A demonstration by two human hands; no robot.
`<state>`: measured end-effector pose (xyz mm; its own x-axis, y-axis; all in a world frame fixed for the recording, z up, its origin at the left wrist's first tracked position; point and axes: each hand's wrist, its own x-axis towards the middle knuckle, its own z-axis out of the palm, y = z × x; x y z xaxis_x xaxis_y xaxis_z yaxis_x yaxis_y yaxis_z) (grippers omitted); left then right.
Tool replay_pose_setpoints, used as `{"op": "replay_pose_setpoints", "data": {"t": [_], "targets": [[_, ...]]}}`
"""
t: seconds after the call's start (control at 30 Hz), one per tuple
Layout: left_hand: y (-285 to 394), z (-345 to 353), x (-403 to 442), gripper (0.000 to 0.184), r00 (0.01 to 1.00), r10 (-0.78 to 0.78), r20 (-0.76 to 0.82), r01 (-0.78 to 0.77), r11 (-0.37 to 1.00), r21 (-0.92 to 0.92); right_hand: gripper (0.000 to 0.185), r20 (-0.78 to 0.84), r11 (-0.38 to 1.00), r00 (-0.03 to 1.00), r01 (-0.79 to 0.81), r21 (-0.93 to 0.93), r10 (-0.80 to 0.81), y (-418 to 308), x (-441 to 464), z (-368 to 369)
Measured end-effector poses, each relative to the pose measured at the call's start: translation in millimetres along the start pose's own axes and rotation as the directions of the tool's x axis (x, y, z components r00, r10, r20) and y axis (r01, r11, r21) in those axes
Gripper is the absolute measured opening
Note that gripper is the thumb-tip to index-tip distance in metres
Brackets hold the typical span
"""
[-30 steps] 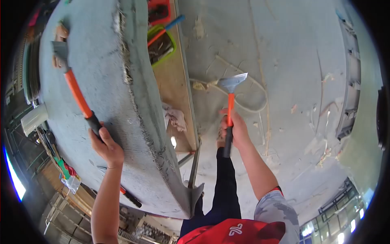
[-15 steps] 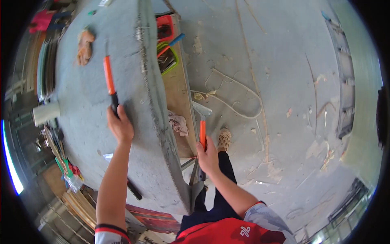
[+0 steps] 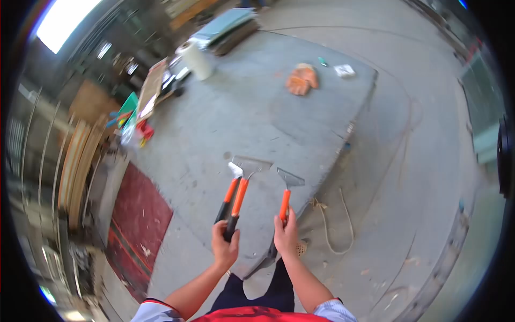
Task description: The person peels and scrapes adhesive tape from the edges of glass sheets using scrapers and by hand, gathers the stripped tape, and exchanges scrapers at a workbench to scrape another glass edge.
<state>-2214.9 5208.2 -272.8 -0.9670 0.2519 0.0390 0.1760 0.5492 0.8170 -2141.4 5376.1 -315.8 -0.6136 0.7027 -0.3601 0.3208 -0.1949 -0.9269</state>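
Observation:
My left hand [image 3: 225, 246] is closed around the black end of an orange-and-black scraper [image 3: 240, 197], whose wide metal blade points away from me over the grey table [image 3: 214, 123]. Close alongside it is a second orange-and-black scraper [image 3: 228, 196] with a shorter, bright head; whether my left fingers touch this one I cannot tell. My right hand [image 3: 286, 234] grips another scraper [image 3: 285, 204] by its orange handle near the table's right edge, its flat blade up and angled. The lower part of that handle is partly hidden by my hand.
Orange gloves [image 3: 302, 80], a small green item [image 3: 322, 61] and a white packet [image 3: 345, 71] lie toward the far corner. A white roll [image 3: 196, 60] stands by stacked sheets [image 3: 225, 29] at the back left. A looped cord [image 3: 343, 249] lies on the floor at right.
My view has turned toward the table. My right hand, with its scraper, has come up from beside the table to its edge. My left hand's scraper is now beside the one lying on the table.

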Motion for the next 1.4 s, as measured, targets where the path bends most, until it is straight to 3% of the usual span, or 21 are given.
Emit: {"op": "replay_pose_setpoints", "data": {"t": [0.03, 0.1, 0.17, 0.2, 0.27, 0.3, 0.37, 0.4, 0.53, 0.7, 0.83, 1.07, 1.13, 1.27, 1.33, 1.37, 1.4], "targets": [[-7, -35, -20, 0.04, 0.996, -0.089, -0.019, 0.089, 0.996, 0.023, 0.061, -0.074, 0.988, 0.992, 0.089, -0.129, -0.099, 3, 2, 19], [-14, -96, -59, 0.039, 0.991, -0.047, -0.125, 0.049, 0.999, 0.015, 0.065, -0.152, 0.885, 0.922, 0.281, -0.372, -0.357, 4, 0, 58], [-21, -146, -96, 0.037, 0.975, -0.206, -0.078, 0.203, 0.978, -0.043, 0.061, 0.054, 0.927, 0.965, 0.263, -0.267, -0.258, -19, -36, 72], [-25, -167, -114, 0.037, 0.976, -0.179, -0.127, 0.17, 0.982, -0.082, 0.056, 0.24, 0.954, 0.943, 0.269, -0.133, -0.232, -20, -57, 87], [-22, -211, -149, 0.038, 0.962, -0.206, -0.18, 0.181, 0.973, -0.146, 0.049, 0.566, 0.978, 0.798, 0.172, 0.114, -0.206, -67, -129, 121], [-28, -233, -168, 0.038, 0.958, -0.212, -0.196, 0.18, 0.969, -0.166, 0.045, 0.669, 0.97, 0.718, 0.035, 0.239, -0.191, -90, -169, 138], [-49, -276, -206, 0.037, 0.95, -0.127, -0.286, 0.066, 0.975, -0.214, 0.044, 0.763, 0.886, 0.628, -0.255, 0.388, -0.153, -112, -245, 180], [-57, -301, -225, 0.037, 0.939, -0.067, -0.337, 0.021, 0.99, -0.139, 0.044, 0.798, 0.868, 0.56, -0.259, 0.423, -0.222, -126, -279, 200], [-106, -406, -315, 0.038, 0.919, -0.197, -0.342, 0.121, 0.966, -0.229, 0.041, 0.835, 0.933, 0.52, -0.176, 0.313, -0.182, -138, -418, 271], [-148, -512, -408, 0.041, 0.876, -0.212, -0.432, 0.112, 0.963, -0.246, 0.041, 0.939, 0.958, 0.301, -0.177, 0.225, -0.165, -125, -551, 343], [-181, -555, -460, 0.045, 0.813, -0.229, -0.535, 0.121, 0.966, -0.228, 0.041, 0.985, 0.977, 0.11, -0.152, 0.151, -0.135, -122, -622, 392], [-218, -617, -512, 0.047, 0.716, -0.444, -0.538, 0.215, 0.874, -0.435, 0.04, 0.987, 0.994, -0.156, -0.111, 0.01, -0.027, -99, -707, 481], [-224, -630, -515, 0.047, 0.701, -0.492, -0.516, 0.145, 0.807, -0.573, 0.04, 0.98, 0.994, -0.199, -0.108, 0.002, -0.024, -92, -719, 505], [-240, -669, -499, 0.049, 0.683, -0.546, -0.485, 0.139, 0.75, -0.647, 0.04, 0.965, 0.988, -0.263, -0.156, -0.02, -0.021, -84, -730, 560], [-247, -694, -479, 0.043, 0.683, -0.632, -0.366, 0.118, 0.59, -0.798, 0.038, 0.966, 0.981, -0.257, -0.184, -0.056, 0.007, -81, -729, 594], [-254, -709, -469, 0.043, 0.689, -0.627, -0.364, 0.123, 0.595, -0.794, 0.037, 0.968, 0.973, -0.248, -0.213, -0.088, 0.033, -78, -728, 613], [-263, -726, -458, 0.039, 0.734, -0.625, -0.264, 0.13, 0.512, -0.849, 0.035, 0.968, 0.96, -0.244, -0.25, -0.129, 0.067, -75, -729, 632]]}}
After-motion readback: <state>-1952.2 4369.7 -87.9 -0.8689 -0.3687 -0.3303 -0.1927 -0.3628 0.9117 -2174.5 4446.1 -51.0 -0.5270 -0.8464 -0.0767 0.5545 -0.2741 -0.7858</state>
